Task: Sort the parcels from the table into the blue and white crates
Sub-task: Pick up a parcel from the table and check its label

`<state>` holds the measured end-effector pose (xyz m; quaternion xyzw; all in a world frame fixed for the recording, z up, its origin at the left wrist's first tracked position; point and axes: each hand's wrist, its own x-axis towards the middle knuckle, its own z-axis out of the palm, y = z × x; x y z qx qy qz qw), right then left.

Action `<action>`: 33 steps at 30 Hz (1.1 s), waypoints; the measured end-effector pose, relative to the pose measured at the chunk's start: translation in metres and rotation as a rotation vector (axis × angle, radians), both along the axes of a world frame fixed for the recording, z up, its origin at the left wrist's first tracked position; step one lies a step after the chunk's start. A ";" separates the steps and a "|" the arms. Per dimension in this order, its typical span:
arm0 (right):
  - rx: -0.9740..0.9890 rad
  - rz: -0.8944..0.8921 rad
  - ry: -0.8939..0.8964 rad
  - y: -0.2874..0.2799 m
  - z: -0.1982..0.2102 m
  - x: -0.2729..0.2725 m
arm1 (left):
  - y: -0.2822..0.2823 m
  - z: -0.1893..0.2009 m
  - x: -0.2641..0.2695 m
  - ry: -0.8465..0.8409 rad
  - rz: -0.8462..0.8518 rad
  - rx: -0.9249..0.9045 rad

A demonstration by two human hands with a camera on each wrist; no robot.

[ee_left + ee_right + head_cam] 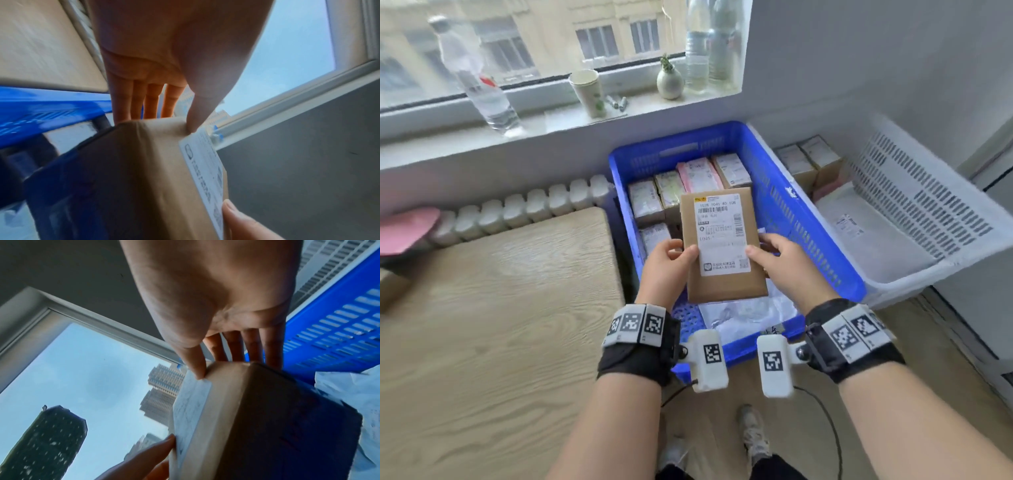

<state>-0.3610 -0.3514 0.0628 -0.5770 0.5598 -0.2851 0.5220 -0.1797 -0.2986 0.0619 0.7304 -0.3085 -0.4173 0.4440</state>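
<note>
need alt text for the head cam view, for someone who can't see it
Two hands, left hand and right hand, hold a flat brown parcel with a white shipping label above a blue crate that already holds several labelled parcels. A white crate sits to its right, a wooden table to its left, below a windowsill with bottles.

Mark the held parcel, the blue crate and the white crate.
parcel (pixel 726 286): head view, bare brown front below the label.
blue crate (pixel 784 195): head view, slotted right wall.
white crate (pixel 928 205): head view, slotted right wall.
</note>
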 end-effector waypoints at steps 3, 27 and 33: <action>0.050 0.122 0.009 -0.025 -0.023 0.001 | -0.002 -0.017 -0.007 0.005 0.113 0.034; 0.603 0.614 0.285 -0.088 -0.157 0.066 | -0.031 -0.129 0.005 -0.238 0.052 0.692; 0.757 0.664 0.318 -0.102 -0.182 0.075 | -0.044 -0.139 0.011 -0.168 0.042 0.721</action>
